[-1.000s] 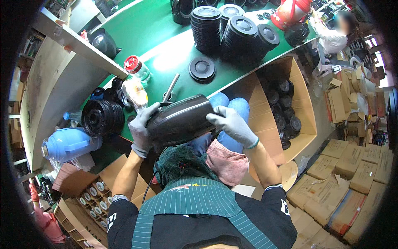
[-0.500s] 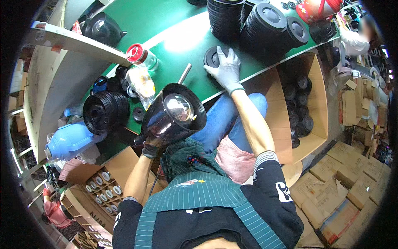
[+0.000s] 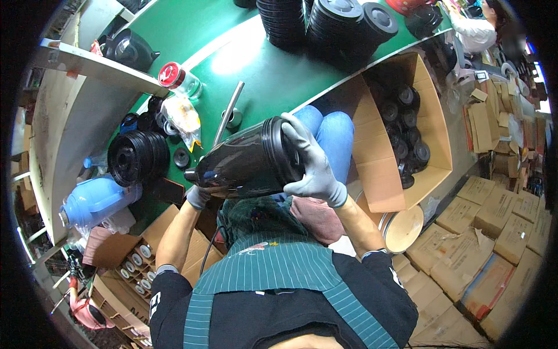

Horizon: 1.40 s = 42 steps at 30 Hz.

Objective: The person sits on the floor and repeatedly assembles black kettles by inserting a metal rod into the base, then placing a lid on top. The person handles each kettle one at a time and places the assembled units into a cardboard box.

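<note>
Across my lap lies a glossy black thermos jug body (image 3: 235,166), its narrow spout end toward the left. My left hand (image 3: 199,196), in a grey glove, grips it from below near that end; most of those fingers are hidden under the jug. At the wide right end a ribbed black round base (image 3: 280,152) sits against the rim. My right hand (image 3: 318,174), also gloved in grey, is closed over this base, thumb below and fingers above. Whether the base is fully seated cannot be seen.
Stacks of black round parts (image 3: 334,20) stand on the green table (image 3: 261,75). A metal rod (image 3: 229,110), a red-lidded jar (image 3: 180,80) and a blue jug (image 3: 99,198) are at the left. An open carton (image 3: 378,163) holds black parts at right.
My right hand has lifted the black round base off the table and brought it to the jug's wide end. The jug has turned, its mouth now covered and facing right.
</note>
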Motion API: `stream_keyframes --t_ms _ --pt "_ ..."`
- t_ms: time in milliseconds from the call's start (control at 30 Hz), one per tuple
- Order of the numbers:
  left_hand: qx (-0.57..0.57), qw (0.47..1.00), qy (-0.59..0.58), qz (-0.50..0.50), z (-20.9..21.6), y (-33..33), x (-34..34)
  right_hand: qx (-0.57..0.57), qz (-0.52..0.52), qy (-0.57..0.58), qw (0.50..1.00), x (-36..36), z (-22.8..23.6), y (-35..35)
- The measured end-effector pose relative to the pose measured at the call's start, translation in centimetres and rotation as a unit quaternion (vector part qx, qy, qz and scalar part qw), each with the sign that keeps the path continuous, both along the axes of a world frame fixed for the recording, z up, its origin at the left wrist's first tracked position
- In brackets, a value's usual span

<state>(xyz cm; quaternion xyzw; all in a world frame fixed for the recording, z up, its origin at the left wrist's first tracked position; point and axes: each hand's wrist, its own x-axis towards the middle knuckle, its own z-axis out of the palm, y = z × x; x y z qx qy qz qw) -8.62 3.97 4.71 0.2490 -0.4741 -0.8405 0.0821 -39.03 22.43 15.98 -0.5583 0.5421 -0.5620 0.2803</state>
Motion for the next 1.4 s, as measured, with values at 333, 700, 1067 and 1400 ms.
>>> stream_keyframes --t_ms 333,700,1067,1400 --pt "-0.133 0.989 -0.003 -0.064 0.9 -2.2 -0.3 -0.02 -0.055 -0.034 0.998 1.2 0.4 4.1" --pt "-0.781 0.618 0.053 0.076 16.4 -0.9 -4.5 0.144 -0.058 -0.132 0.979 2.0 1.0 5.6" --pt "-0.859 0.497 0.121 -0.001 18.5 0.5 -5.0 0.243 -0.102 -0.516 0.815 2.2 5.9 4.1" --pt "-0.428 0.903 -0.04 -0.014 10.9 0.2 -4.1 -0.044 -0.173 -0.057 0.982 5.1 5.8 6.7"
